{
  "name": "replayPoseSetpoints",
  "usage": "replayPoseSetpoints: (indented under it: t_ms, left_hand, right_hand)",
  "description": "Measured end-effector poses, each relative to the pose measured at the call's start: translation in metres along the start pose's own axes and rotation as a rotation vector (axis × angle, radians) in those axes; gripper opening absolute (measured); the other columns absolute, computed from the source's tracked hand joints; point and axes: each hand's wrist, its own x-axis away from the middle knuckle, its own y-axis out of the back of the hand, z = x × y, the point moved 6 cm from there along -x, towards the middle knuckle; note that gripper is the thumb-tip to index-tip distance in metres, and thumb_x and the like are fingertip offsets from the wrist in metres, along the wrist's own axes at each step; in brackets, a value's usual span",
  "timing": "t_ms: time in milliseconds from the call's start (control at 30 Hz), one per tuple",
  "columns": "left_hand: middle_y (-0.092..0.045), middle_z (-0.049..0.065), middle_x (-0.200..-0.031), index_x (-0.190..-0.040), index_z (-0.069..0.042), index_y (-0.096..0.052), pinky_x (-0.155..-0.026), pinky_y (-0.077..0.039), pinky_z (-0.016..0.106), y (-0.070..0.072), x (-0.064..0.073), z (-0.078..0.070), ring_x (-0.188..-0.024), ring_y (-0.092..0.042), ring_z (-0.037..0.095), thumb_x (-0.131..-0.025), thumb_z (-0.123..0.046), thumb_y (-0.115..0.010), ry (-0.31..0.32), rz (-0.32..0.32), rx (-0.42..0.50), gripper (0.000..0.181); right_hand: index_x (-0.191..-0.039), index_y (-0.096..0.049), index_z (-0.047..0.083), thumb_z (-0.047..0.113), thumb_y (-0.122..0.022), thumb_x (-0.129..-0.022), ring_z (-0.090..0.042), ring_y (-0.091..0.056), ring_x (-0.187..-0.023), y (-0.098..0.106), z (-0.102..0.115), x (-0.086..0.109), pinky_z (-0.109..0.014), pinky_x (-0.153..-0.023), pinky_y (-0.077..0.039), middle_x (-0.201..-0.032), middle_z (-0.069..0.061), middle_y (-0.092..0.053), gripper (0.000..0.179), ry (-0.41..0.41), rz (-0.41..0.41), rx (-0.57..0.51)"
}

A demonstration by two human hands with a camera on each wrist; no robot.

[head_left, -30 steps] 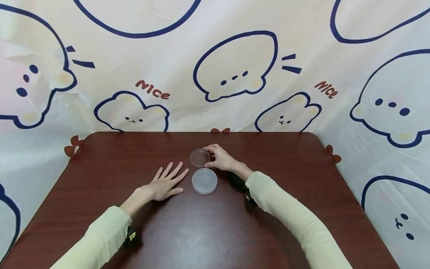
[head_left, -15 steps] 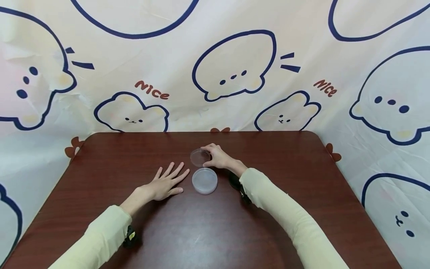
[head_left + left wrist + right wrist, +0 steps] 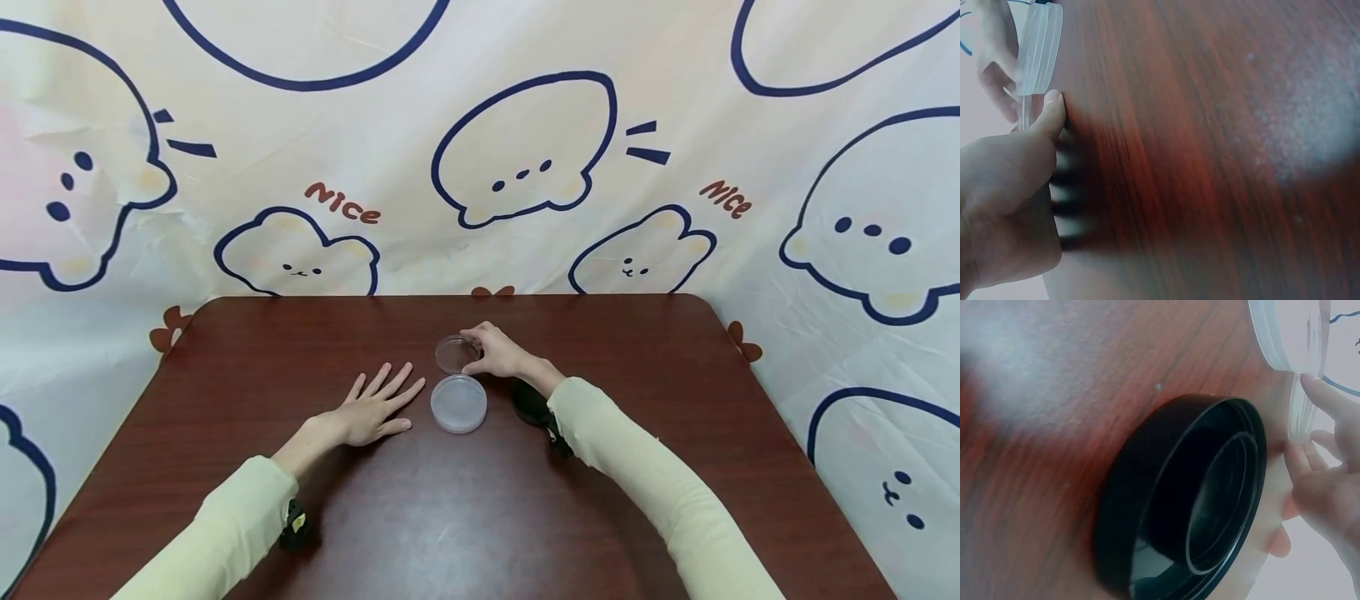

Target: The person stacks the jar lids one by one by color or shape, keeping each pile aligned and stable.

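Note:
My right hand [image 3: 501, 353] pinches the right rim of a small clear round dish [image 3: 448, 355] between thumb and fingers. Just nearer to me than that dish is a wider translucent round dish [image 3: 458, 405], its top whitish. Seen low from the left wrist, the wider dish [image 3: 1040, 50] has ridged, stepped sides. To its left, my left hand [image 3: 369, 416] lies palm down on the table with fingers spread, the fingertips a short way from it. In the right wrist view the clear dish [image 3: 1300, 415] is edge-on, with the thumb and fingertips at its edge.
A black round piece [image 3: 1129, 506] with a raised inner ring lies on the brown table [image 3: 450, 533] by my right wrist. From the head, my right forearm and sleeve [image 3: 622, 442] partly cover it. A patterned cloth [image 3: 420, 258] hangs behind the table.
The small clear dish and my right hand have shifted slightly to the right. My left hand and the wider dish have stayed in place.

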Motion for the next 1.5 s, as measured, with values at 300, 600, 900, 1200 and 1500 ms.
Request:
replayPoseSetpoints:
  t_ms: [300, 600, 900, 1200, 1500]
  left_hand:
    - [-0.001, 0.014, -0.161, -0.156, -0.019, -0.020, -0.106, -0.001, 0.067, -0.009, -0.004, 0.008, -0.144, 0.002, 0.042, -0.101, -0.045, -0.045, -0.015, -0.030, 0.014, 0.066]
    - [-0.006, 0.019, -0.159, -0.154, -0.011, -0.024, -0.106, -0.004, 0.068, 0.001, 0.005, -0.003, -0.142, -0.002, 0.046, -0.101, -0.036, -0.049, -0.007, -0.026, 0.000, 0.064]
    - [-0.004, 0.017, -0.160, -0.155, -0.015, -0.022, -0.106, -0.002, 0.068, -0.008, -0.001, 0.006, -0.143, 0.001, 0.045, -0.101, -0.040, -0.047, -0.027, -0.053, 0.017, 0.065]
    - [-0.002, 0.013, -0.161, -0.156, -0.019, -0.019, -0.107, -0.001, 0.066, -0.016, -0.005, 0.015, -0.144, 0.002, 0.042, -0.101, -0.046, -0.044, -0.025, -0.065, 0.007, 0.066]
    - [-0.001, 0.015, -0.161, -0.156, -0.016, -0.019, -0.107, -0.001, 0.066, -0.012, -0.002, 0.010, -0.144, 0.002, 0.043, -0.101, -0.043, -0.044, -0.013, -0.055, 0.001, 0.065]
  right_hand:
    - [-0.141, -0.042, -0.007, 0.010, -0.077, -0.084, -0.034, -0.050, -0.117, 0.015, -0.007, 0.016, -0.038, -0.095, -0.045, -0.129, -0.021, -0.044, 0.070, 0.020, -0.046, -0.097]
    - [-0.141, -0.045, -0.004, 0.014, -0.079, -0.082, -0.031, -0.052, -0.113, 0.013, -0.002, 0.041, -0.039, -0.093, -0.046, -0.125, -0.019, -0.046, 0.070, 0.039, -0.106, -0.090]
    - [-0.139, -0.048, -0.001, 0.015, -0.080, -0.081, -0.029, -0.053, -0.111, 0.019, 0.015, 0.053, -0.039, -0.093, -0.046, -0.124, -0.018, -0.047, 0.069, 0.043, -0.170, -0.065]
    - [-0.137, -0.049, -0.002, 0.013, -0.081, -0.079, -0.028, -0.055, -0.106, -0.001, 0.045, 0.066, -0.038, -0.088, -0.047, -0.121, -0.018, -0.049, 0.068, 0.140, -0.109, -0.038]
    - [-0.137, -0.050, -0.001, 0.016, -0.082, -0.079, -0.027, -0.053, -0.104, -0.018, 0.050, 0.074, -0.033, -0.084, -0.046, -0.120, -0.015, -0.045, 0.068, 0.143, -0.087, 0.017]
